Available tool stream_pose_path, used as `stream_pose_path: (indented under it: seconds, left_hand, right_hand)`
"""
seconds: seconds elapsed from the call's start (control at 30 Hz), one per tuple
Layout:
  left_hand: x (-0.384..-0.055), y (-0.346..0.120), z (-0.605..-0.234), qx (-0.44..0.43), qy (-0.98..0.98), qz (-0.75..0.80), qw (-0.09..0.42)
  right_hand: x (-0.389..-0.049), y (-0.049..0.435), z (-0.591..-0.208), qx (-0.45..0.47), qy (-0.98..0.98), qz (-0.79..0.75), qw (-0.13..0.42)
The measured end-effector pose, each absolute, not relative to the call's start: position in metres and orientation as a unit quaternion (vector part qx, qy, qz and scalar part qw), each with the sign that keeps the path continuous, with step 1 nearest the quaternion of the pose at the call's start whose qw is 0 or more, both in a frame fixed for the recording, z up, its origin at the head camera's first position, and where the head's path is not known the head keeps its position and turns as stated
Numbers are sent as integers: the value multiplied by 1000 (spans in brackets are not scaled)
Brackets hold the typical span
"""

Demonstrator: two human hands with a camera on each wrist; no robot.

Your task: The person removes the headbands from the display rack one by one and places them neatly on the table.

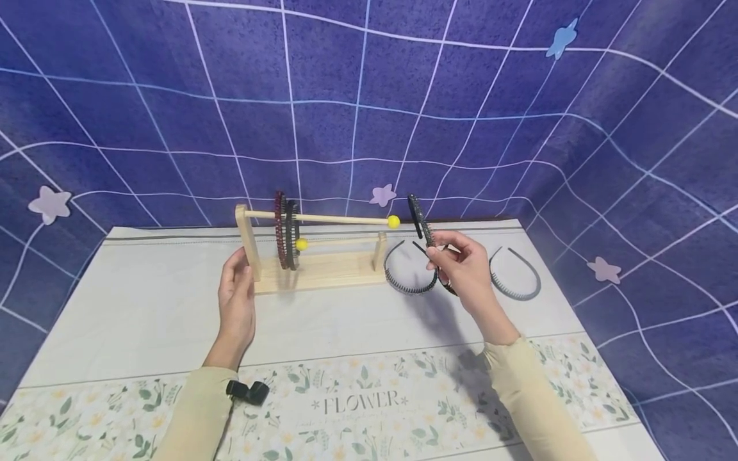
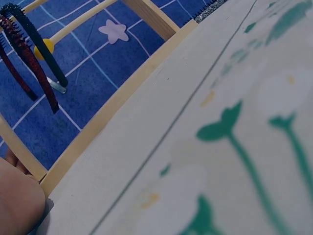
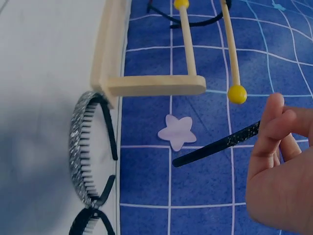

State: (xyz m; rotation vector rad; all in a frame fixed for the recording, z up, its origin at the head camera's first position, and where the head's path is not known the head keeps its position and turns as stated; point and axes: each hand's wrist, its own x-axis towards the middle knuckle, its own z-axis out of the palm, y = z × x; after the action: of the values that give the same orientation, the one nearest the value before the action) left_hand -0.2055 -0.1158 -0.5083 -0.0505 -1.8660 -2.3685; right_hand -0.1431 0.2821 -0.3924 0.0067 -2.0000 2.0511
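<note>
A wooden stand [image 1: 340,272] with two horizontal rods stands near the back of the table. My left hand [image 1: 236,298] holds its left end, with fingers behind the upright and thumb in front. On the upper rod hang a dark red toothed headband [image 1: 279,230] and dark headbands [image 1: 291,250] close beside it. My right hand [image 1: 469,272] pinches a black speckled headband [image 1: 416,214], raised to the right of the upper rod's yellow ball tip [image 1: 393,221]. In the right wrist view, the held headband [image 3: 215,145] is apart from the rod; the fingers hide its other part.
On the table lie a glittery toothed headband [image 1: 409,291] by the stand's right end and a grey headband [image 1: 519,296] farther right. Another dark headband [image 1: 446,286] is partly hidden behind my right hand. A blue gridded cloth [image 1: 323,128] rises behind the table.
</note>
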Motion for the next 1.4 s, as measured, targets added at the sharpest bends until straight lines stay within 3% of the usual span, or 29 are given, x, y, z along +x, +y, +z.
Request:
stream_pose_path:
  seconds: [0.5,0.87,1.4]
  left_hand:
    - [-207,-116,-504,-20,-612,-788,62]
    - [-209,-114,-504,-27,-620,-782,59]
    - [-205,-116,-507,-26,-628,-776,61]
  right_hand:
    - [-118,308,-410,-44,-739,655,149]
    - [-95,332,-428,48,-769,617,161]
    - [-76,351,-438,92,-804,570,142]
